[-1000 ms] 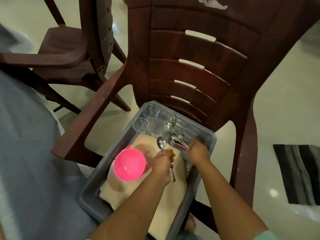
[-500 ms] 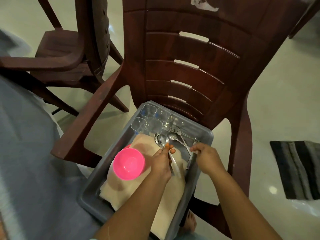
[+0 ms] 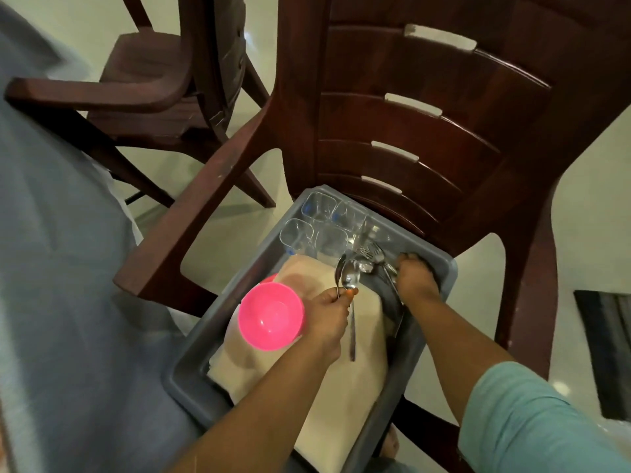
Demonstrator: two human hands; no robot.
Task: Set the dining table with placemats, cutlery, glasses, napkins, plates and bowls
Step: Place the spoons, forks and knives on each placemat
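A grey plastic bin (image 3: 191,380) rests on the seat of a brown chair. Inside lie a cream cloth (image 3: 345,397), a pink bowl (image 3: 271,315) and several clear glasses (image 3: 319,221) at the far end. My left hand (image 3: 326,319) is shut on a few metal spoons (image 3: 350,278), their bowls pointing up and away. My right hand (image 3: 415,278) reaches into the bin's far right corner and grips loose cutlery (image 3: 374,254), forks among it. What its fingers hold exactly is partly hidden.
The brown plastic chair (image 3: 444,131) has a tall slatted back and armrests on both sides of the bin. A second brown chair (image 3: 153,80) stands at the upper left. A grey-blue cloth surface (image 3: 61,268) fills the left. A dark striped mat (image 3: 607,349) lies on the pale floor at right.
My left hand has gained more spoons and holds them higher. My right hand drew back over the cloth, then reached forward again into the cutlery corner.
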